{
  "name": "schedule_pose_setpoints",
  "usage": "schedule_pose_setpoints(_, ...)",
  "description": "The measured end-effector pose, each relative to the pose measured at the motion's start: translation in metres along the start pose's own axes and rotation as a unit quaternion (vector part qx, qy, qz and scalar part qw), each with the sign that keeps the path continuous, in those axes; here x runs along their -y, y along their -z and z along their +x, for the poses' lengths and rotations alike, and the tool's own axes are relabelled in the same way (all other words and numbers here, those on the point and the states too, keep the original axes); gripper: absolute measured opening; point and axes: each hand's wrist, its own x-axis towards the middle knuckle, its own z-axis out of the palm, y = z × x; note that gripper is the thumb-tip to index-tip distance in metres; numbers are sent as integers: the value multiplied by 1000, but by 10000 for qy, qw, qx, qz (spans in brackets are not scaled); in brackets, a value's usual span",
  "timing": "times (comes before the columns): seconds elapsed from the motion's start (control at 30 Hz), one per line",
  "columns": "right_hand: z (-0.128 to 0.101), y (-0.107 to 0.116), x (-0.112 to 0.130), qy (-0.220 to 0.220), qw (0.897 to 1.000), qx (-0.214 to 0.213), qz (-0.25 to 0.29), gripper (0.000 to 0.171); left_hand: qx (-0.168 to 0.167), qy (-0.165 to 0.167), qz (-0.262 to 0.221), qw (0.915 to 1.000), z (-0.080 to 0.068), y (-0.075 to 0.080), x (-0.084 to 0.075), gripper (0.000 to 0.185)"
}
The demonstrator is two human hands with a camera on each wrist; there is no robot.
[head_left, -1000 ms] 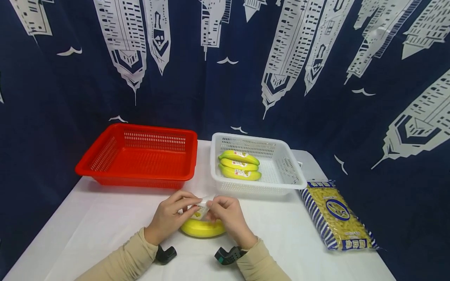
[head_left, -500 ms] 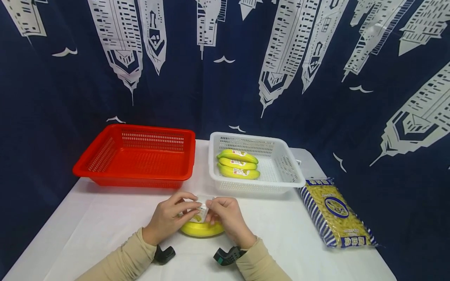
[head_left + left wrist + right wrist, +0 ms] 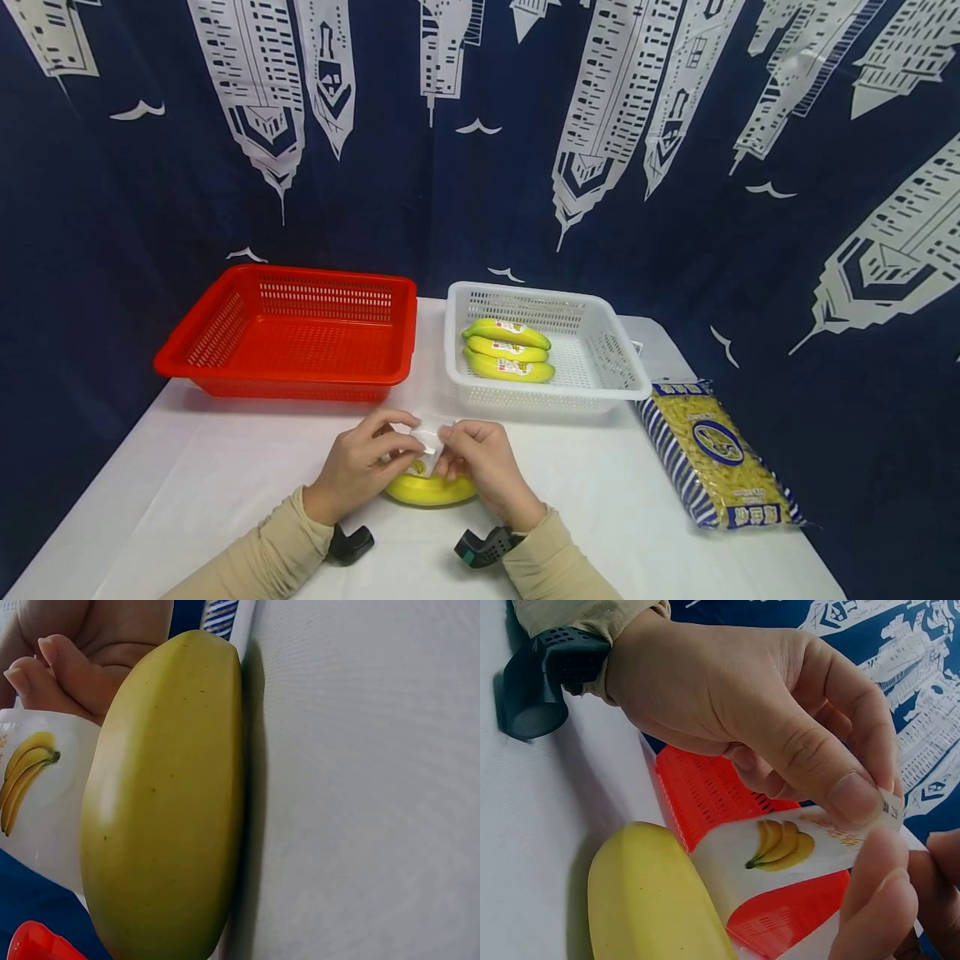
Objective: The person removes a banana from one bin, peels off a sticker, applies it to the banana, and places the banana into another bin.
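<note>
- Left hand (image 3: 358, 467) pinches the white banana label (image 3: 426, 442) between thumb and fingers, just above the banana (image 3: 431, 490) that lies on the white table (image 3: 225, 467).
- Right hand (image 3: 483, 467) pinches the same label from the other side, fingers curled; the 2 hands meet over the banana.
- Label shows a small drawing of bananas and sticks to the banana at one end.
- Behind the banana stands the white basket (image 3: 622, 379) holding 3 labelled bananas (image 3: 508, 351).
- Left of that basket sits the red basket (image 3: 225, 333).
- Right of the white basket lies a pasta bag (image 3: 716, 454).
</note>
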Motion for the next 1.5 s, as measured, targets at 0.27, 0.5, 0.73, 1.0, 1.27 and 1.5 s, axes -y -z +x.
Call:
schedule_pose_setpoints(0.27, 1, 5, -1, -75, 9975, -702, 6, 33, -67, 43, -125, 9999, -2, -1, 3, 8)
schedule_pose_setpoints(0.5, 3, 14, 1, -168, 9875, -1544, 280, 25, -200, 115, 44, 9997, -3, -2, 4, 24)
schedule_pose_setpoints(0.73, 6, 24, 3, -321, 9762, -2080, 522, 25, -162, 468, 200, 9986, -2, 1, 3, 28)
schedule_pose_setpoints(1.0, 7, 27, 2, -337, 9686, -2348, 741, 28, -252, 438, 306, 9983, -2, 1, 3, 28)
schedule_pose_setpoints(1.27, 6, 30, 2, -307, 9592, -2788, 348, 28, -241, 716, 273, 9968, -5, 1, 4, 15)
schedule_pose_setpoints(1.5, 6, 28, 3, -428, 9712, -2310, 387, 23, -191, 1203, 153, 9924, -8, 1, 5, 19)
